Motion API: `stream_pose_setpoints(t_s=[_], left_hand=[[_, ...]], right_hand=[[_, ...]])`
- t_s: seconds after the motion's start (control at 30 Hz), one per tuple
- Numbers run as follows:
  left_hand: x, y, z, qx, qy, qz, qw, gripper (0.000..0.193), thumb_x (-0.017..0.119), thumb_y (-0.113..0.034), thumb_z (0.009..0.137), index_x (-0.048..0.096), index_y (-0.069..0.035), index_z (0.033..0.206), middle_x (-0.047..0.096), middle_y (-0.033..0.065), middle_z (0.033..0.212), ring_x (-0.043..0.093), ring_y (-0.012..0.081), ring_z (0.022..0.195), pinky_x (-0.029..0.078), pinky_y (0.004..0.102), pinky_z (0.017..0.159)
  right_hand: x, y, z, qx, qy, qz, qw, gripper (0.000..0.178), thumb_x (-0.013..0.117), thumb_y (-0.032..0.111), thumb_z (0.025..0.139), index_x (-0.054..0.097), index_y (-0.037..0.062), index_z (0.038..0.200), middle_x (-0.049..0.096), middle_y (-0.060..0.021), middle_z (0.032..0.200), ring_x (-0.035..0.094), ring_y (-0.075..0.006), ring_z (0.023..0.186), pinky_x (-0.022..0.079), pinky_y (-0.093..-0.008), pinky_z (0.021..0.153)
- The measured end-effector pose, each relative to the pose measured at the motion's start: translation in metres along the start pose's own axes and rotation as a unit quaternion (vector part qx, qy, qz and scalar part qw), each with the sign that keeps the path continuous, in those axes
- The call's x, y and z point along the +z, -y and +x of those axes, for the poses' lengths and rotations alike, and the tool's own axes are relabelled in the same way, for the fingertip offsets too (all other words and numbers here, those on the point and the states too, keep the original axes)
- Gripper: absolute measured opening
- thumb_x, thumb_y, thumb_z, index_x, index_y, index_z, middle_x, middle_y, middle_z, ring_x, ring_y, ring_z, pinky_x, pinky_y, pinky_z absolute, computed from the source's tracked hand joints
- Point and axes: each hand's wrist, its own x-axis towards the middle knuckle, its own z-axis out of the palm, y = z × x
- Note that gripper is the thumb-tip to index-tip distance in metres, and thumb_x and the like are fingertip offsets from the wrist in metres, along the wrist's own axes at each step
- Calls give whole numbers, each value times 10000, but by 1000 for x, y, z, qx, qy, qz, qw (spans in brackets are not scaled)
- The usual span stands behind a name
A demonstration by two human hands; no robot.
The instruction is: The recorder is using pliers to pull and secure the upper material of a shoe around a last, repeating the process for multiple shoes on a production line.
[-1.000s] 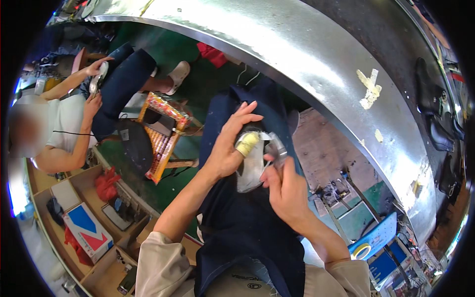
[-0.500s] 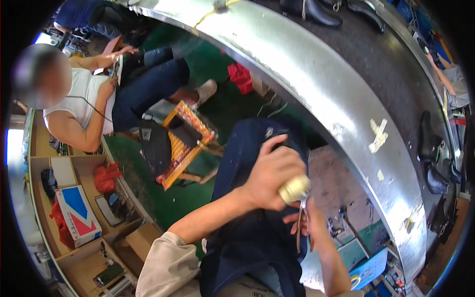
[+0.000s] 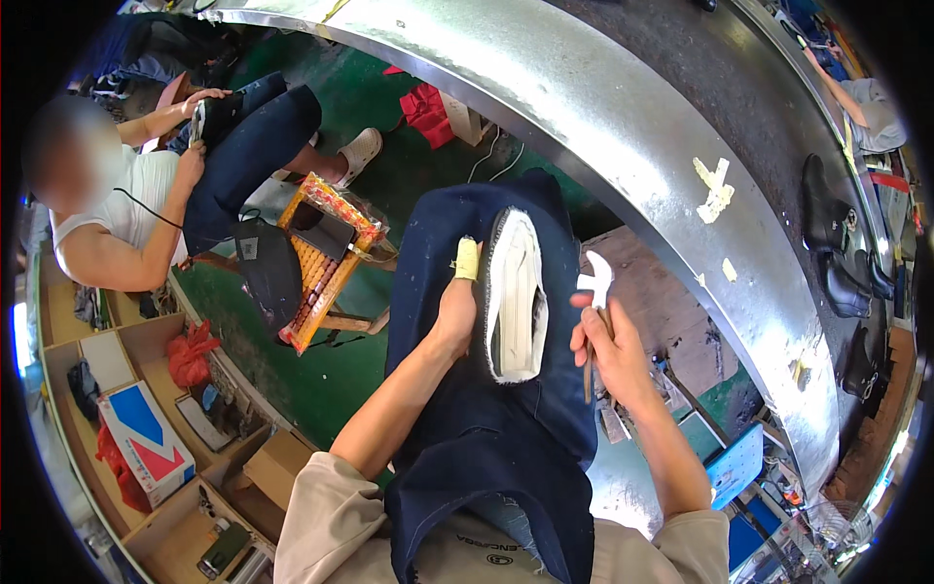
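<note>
An unfinished shoe [image 3: 516,311] rests bottom up on the dark blue apron [image 3: 428,243] over my lap. Its underside is pale with lengthwise strips, a white turned-in edge and a dark rim. My left hand [image 3: 455,316] grips it along the left side, the thumb wrapped in yellow tape lying beside the edge; the other fingers are hidden by the shoe. Just right of the shoe, my right hand [image 3: 615,355] holds a hammer [image 3: 595,277] with a shiny head up and a thin wooden handle passing down between the fingers. The hammer and shoe are apart.
A curved metal bench edge [image 3: 623,136] sweeps along the right, with black shoes [image 3: 827,209] beyond it. At left stand a wooden stool [image 3: 321,263], a seated co-worker [image 3: 117,214] and a compartmented wooden shelf [image 3: 136,331]. A blue basket [image 3: 736,467] is at lower right.
My left hand has moved left and turned over, bringing the shoe's underside into view. The hammer, partly hidden before, now shows its head, and my right hand has moved up. The view has shifted.
</note>
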Motion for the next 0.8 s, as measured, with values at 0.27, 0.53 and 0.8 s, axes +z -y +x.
stream_pose_setpoints(t_s=[0.27,0.53,0.8], left_hand=[[14,7,1,104,40,64,992,632,305,-501,1137,426,-54,1567,568,95,1456,553,188,1294,417,329,1124],[13,9,6,152,-11,249,956,710,245,-552,1127,436,-23,1561,545,130,1489,503,211,1357,360,335,1159],[14,7,7,190,40,257,947,664,255,-502,1139,408,-26,1576,568,161,1469,497,231,1380,344,342,1171]], right_hand=[[-2,21,18,102,296,10,950,390,523,330,1100,534,24,1342,738,-128,1059,741,-273,887,565,-417,722],[14,8,9,-215,116,-429,870,267,601,235,1041,540,13,1177,711,-202,917,703,-405,786,546,-462,668],[11,36,17,-186,86,-437,876,261,593,240,1042,528,7,1139,700,-194,806,691,-418,758,518,-504,630]])
